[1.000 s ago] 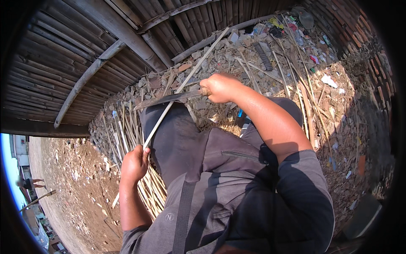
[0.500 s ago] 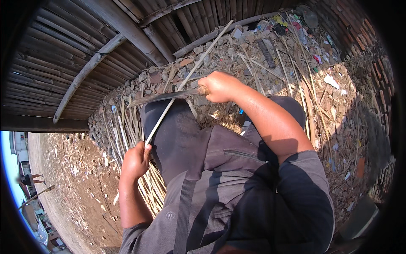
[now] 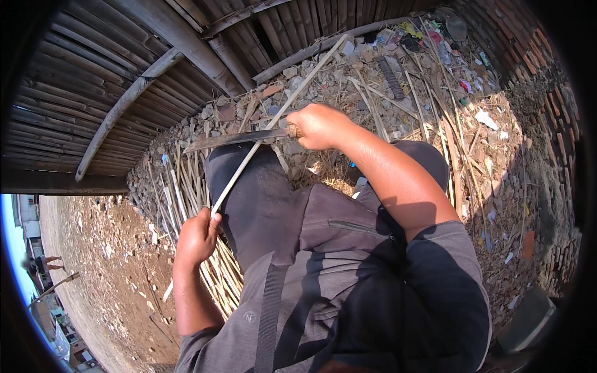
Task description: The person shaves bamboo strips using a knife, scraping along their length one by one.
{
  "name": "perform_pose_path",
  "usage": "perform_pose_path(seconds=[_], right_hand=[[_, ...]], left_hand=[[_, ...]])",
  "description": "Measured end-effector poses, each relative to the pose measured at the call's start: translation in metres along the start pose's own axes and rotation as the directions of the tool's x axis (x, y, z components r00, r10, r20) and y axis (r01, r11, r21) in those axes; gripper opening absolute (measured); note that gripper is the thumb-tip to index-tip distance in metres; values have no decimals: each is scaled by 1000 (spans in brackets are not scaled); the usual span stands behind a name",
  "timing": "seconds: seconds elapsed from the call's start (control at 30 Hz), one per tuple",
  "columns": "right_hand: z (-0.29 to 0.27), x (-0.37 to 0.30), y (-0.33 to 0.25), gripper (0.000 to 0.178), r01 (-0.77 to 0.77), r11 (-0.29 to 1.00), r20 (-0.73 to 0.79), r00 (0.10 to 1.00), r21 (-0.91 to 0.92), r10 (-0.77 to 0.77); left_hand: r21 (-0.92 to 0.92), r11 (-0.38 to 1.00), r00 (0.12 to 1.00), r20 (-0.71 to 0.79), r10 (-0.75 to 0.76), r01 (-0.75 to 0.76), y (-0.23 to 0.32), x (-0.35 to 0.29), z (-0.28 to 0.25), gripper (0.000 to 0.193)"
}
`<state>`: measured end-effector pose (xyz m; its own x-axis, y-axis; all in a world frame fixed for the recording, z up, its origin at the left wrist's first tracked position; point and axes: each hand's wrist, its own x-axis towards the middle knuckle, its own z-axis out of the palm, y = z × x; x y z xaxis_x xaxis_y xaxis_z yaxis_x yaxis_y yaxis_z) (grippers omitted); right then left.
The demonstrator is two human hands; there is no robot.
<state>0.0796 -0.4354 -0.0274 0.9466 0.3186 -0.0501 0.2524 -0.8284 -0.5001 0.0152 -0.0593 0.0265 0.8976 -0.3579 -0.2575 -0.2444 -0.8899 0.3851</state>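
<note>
A long, pale bamboo strip (image 3: 290, 99) runs slantwise across my bent left knee, its far end out over the rubble. My left hand (image 3: 199, 235) is closed round its near end, with the thumb pressed on it. In my right hand (image 3: 313, 126) is the wooden handle of a machete (image 3: 233, 140), whose blade points left. Blade and strip cross just above the knee; the blade seems to touch the strip there. Beside my left leg lies a bundle of split bamboo strips (image 3: 219, 276), partly hidden by my left forearm.
A bamboo-slat wall with poles (image 3: 124, 118) rises ahead on the left. Rubble with loose sticks and litter (image 3: 435, 37) covers the ground ahead. At the right stands a brick wall (image 3: 553, 161). Bare dirt (image 3: 118, 267) stretches left, where a person's legs (image 3: 53, 263) show far off.
My right hand and the machete have shifted slightly to the left. The strip's far end has moved a little to the right and nearer. My left hand keeps its hold.
</note>
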Motion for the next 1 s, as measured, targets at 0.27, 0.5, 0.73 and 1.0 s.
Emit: perform_pose_path(seconds=[0.27,0.5,0.73,1.0], right_hand=[[-1,-5,91,60,-508,837,20,857,206,515],[-12,-6,9,35,-227,972,64,973,58,224],[-6,-10,116,39,-453,841,-234,819,296,524],[-15,-10,-17,25,-48,999,66,997,-20,49]], left_hand=[[3,999,999,31,-34,34,-4,2,-10,40],[-123,992,1000,17,1,1,-10,-1,11,40],[-92,995,999,27,-38,40,-10,3,4,40],[-105,994,1000,4,-8,8,-4,-1,10,40]])
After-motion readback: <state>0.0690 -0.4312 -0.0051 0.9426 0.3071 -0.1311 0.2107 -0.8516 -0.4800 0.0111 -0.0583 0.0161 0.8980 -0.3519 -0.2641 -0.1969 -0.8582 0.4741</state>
